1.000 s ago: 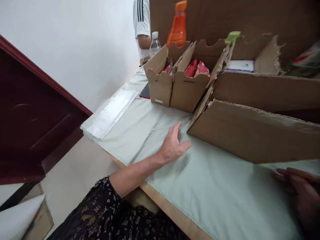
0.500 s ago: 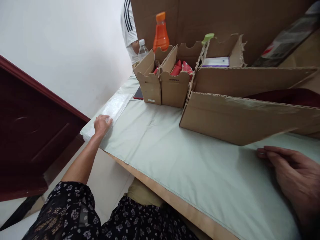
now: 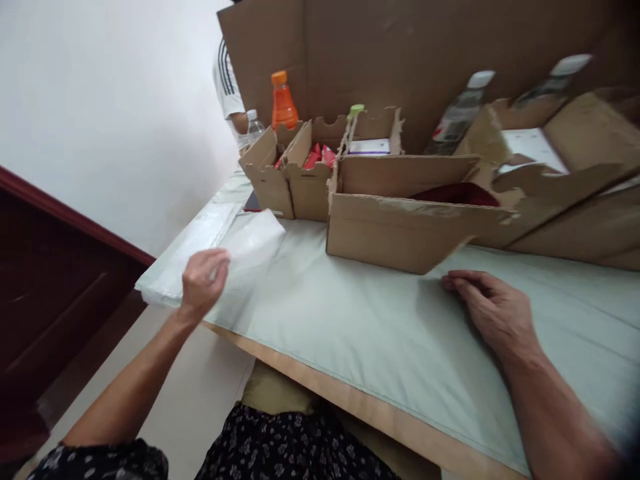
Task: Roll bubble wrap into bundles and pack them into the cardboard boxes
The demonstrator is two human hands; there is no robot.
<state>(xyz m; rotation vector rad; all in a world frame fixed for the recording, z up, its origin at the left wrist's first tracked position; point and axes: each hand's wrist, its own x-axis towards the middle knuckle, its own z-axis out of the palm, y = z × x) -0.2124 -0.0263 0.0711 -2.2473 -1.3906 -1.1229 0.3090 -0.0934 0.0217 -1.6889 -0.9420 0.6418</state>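
My left hand (image 3: pixel 204 280) pinches the edge of a clear plastic bag (image 3: pixel 257 237), lifted off the table and blurred by motion. Just beyond that hand, a stack of clear plastic bags (image 3: pixel 173 267) lies at the table's left end. My right hand (image 3: pixel 493 310) hovers low over the cloth in front of the long cardboard box (image 3: pixel 385 230). Its thumb and fingers are drawn together, and nothing shows between them.
Cardboard bins (image 3: pixel 310 193) holding red packets (image 3: pixel 320 157) stand in a row along the back. Behind them are an orange bottle (image 3: pixel 284 107) and a clear bottle (image 3: pixel 457 113). Another bin (image 3: pixel 570 213) stands at right. A person's white sleeve (image 3: pixel 230 83) shows beyond the cardboard panel.
My left hand has lifted a clear plastic bag from the stack and brought it rightward. The view has turned to the right, and my right hand stays low over the table.
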